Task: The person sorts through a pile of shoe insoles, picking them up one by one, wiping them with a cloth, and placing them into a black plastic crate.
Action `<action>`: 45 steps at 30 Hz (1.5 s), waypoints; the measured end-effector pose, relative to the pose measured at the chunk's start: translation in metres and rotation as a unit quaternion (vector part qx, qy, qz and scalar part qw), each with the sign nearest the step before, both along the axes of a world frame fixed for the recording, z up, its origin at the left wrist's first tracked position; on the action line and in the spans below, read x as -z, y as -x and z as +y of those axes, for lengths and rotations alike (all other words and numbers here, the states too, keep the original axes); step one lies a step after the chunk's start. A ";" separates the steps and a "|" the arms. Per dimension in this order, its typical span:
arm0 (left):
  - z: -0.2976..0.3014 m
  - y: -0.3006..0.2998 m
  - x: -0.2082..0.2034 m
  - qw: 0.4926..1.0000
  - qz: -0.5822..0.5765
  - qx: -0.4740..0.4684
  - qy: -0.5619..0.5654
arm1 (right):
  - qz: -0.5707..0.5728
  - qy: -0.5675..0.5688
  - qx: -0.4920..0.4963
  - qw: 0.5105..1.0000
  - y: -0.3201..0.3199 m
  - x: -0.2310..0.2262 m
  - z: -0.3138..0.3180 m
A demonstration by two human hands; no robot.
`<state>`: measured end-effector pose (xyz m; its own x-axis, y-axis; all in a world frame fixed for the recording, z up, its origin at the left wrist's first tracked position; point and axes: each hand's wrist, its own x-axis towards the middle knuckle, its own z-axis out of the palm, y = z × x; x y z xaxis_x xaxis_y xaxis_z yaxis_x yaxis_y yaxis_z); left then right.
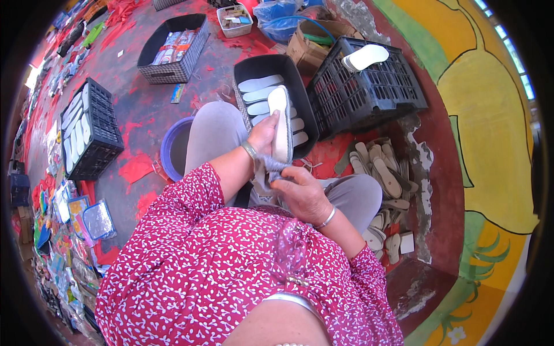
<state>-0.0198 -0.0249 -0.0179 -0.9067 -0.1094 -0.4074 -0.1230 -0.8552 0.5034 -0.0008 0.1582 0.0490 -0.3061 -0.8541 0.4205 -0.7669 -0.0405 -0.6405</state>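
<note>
My left hand (264, 135) is closed around the side of a long white shoe sole (281, 141) with a stitched-looking edge. The sole points away from me, above my lap. In my right hand (304, 195) is a crumpled grey cloth (266, 171), pinched between the fingers near the sole's closer end. Part of the cloth hangs down toward my lap, and I cannot tell its full shape. Just beyond my hands stands a dark open bin (309, 106) with several pale soles (259, 82) laid in rows.
To the right, a black plastic crate (369, 86) carries a white sole (366, 57) on top. Many beige soles (385, 173) are piled beside my right knee. A purple basin (172, 147) sits by my left knee. Farther left is another crate (107, 135) of soles; a patterned bin (193, 60) holds packets.
</note>
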 end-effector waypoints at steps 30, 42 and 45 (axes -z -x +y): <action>0.030 -0.018 -0.027 0.621 0.081 0.162 0.763 | 0.055 0.091 0.318 0.942 0.059 -0.012 -0.003; 0.033 -0.022 -0.025 0.657 0.155 0.145 0.723 | 0.212 -0.060 0.417 0.882 0.098 0.010 0.010; 0.028 -0.025 -0.034 0.674 0.141 0.123 0.715 | 0.014 -0.032 0.492 0.870 0.130 0.016 0.044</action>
